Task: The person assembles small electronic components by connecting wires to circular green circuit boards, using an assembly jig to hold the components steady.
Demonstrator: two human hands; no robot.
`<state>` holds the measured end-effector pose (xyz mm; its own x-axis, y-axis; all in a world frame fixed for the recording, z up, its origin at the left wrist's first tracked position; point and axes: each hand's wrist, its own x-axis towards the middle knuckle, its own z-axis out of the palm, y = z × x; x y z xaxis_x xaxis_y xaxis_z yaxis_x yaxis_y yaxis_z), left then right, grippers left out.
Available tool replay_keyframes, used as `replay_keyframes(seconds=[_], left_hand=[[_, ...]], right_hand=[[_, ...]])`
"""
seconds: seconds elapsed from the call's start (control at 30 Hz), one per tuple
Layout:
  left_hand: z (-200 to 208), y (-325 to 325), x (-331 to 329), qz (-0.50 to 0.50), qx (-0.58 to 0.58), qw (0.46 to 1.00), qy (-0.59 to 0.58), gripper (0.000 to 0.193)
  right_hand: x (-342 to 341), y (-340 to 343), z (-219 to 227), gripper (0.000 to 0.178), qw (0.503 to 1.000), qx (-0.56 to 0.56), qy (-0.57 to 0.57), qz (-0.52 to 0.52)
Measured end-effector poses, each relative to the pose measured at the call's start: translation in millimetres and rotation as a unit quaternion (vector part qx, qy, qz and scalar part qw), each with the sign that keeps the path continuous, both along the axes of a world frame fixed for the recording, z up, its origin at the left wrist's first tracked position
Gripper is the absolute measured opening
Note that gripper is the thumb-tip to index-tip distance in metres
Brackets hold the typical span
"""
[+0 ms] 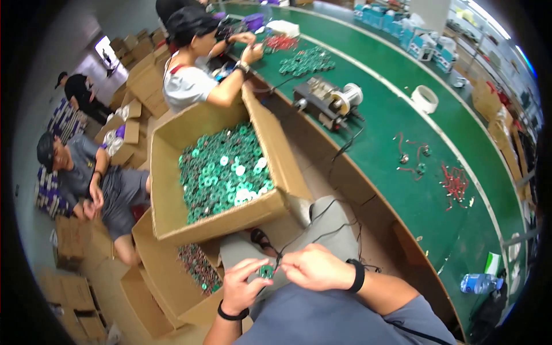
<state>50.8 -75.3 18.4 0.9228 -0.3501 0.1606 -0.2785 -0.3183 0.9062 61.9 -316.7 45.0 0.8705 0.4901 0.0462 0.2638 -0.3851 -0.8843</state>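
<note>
Over my lap, my left hand point(241, 286) grips a small green ring-shaped part point(265, 271) between thumb and fingers. Close to its right side, my right hand point(316, 268) is closed in a pinch. A bit of red and a dark cord show at its fingertips; what exactly they hold is too small to make out. Just beyond my hands stands a large open cardboard box point(221, 229), filled with many similar green rings point(221, 172). A lower carton holds a pile of reddish and green wired parts point(198, 267).
The green bench point(397, 190) curves along my right, carrying a small machine with a white spool point(328, 100), a tape roll point(424, 99), red wires point(454, 183) and a bottle point(480, 283). Black cords point(339, 215) hang near my knee. Co-workers sit beyond the box and at left point(98, 178).
</note>
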Motion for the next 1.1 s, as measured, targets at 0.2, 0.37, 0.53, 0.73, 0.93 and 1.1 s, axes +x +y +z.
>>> replay_keyframes(seconds=[0.2,0.37,0.53,0.73,0.93,1.1], left_hand=[[1,4,7,0.03,-0.025,0.999,0.01,0.046],[0,6,2,0.035,-0.031,0.999,-0.002,0.045],[-3,6,0,0.017,-0.032,0.999,0.02,0.045],[-3,6,-1,0.006,-0.037,0.999,0.014,0.044],[-6,6,1,0.008,-0.021,1.0,0.012,0.044],[-4,6,2,-0.002,-0.005,1.0,0.014,0.044]], right_hand=[[5,9,12,0.015,0.998,0.044,0.011,0.042],[2,13,-7,0.012,0.998,0.053,0.034,0.003],[3,11,-10,0.007,0.997,0.064,0.038,0.037],[-4,12,-12,0.008,0.995,0.084,0.023,0.048],[-3,14,-9,0.007,0.995,0.08,0.018,0.064],[-1,16,0,0.009,0.995,0.071,0.008,0.072]])
